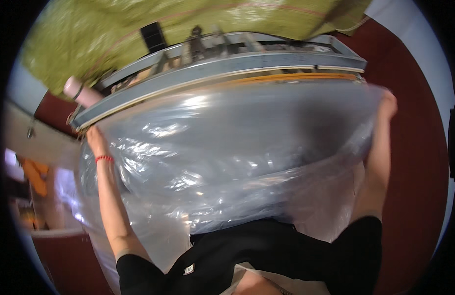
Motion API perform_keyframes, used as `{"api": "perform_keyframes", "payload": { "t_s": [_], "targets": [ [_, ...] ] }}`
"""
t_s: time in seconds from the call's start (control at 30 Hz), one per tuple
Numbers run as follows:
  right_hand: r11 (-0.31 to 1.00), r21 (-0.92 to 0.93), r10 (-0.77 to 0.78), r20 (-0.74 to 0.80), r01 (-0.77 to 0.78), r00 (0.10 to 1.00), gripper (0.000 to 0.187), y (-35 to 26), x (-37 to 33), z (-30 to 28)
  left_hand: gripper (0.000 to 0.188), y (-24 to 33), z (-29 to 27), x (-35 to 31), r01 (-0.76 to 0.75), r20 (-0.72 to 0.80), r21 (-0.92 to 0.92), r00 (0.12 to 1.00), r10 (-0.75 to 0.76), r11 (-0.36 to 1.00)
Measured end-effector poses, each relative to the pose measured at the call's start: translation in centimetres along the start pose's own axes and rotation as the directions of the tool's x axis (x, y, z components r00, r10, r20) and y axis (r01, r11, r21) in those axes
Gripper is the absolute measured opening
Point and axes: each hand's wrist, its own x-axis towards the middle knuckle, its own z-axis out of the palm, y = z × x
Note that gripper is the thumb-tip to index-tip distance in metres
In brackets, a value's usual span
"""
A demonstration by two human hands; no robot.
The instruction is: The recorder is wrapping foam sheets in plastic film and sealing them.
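A wide sheet of clear plastic film point(203, 142) stretches between my two hands and hangs in folds down toward my body. At its far left corner my left hand point(95, 140), with a red bead bracelet on the wrist, is closed on the film's edge. My right hand point(388, 104) is closed on the far right corner, a little beyond the end of the tray. Both arms are held out straight. Along the film's far edge runs a long grey metal tray point(227, 64), close to both hands.
Tools and wooden pieces point(188, 51) lie inside the tray. A pink bottle point(82, 92) leans at its left end, and a black phone-like object point(153, 37) stands behind it. Yellow-green woven sheeting point(99, 39) covers the far side. Dark red floor point(414, 162) shows at right.
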Motion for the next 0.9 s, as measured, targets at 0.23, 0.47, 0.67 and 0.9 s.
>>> {"api": "perform_keyframes", "payload": {
  "t_s": [0.23, 0.47, 0.67, 0.9],
  "targets": [
    [0.797, 0.575, 0.068, 0.223, -0.188, 0.972, 0.012, -5.8, -5.8, 12.4, 0.013, -10.1, -2.9, 5.0, -0.005, -0.162, -0.020, 0.987, 0.001, 1.000],
    [0.750, 0.610, 0.202, 0.158, -0.257, 0.966, 0.016, -5.9, -5.1, 12.7, 0.017, -11.5, -1.7, 6.6, -0.020, 0.015, -0.237, 1.000, 0.024, 0.971],
    [0.680, 0.636, 0.256, 0.261, -0.366, 0.931, 0.010, -6.8, -3.8, 10.3, 0.014, -8.5, -1.3, 5.5, 0.144, 0.082, -0.311, 0.989, -0.124, 0.939],
    [0.734, 0.510, 0.301, 0.346, -0.448, 0.888, 0.021, -8.8, -3.7, 10.1, 0.014, -6.6, -2.0, 4.2, 0.189, -0.030, -0.322, 0.977, -0.209, 0.928]
  ]
}}
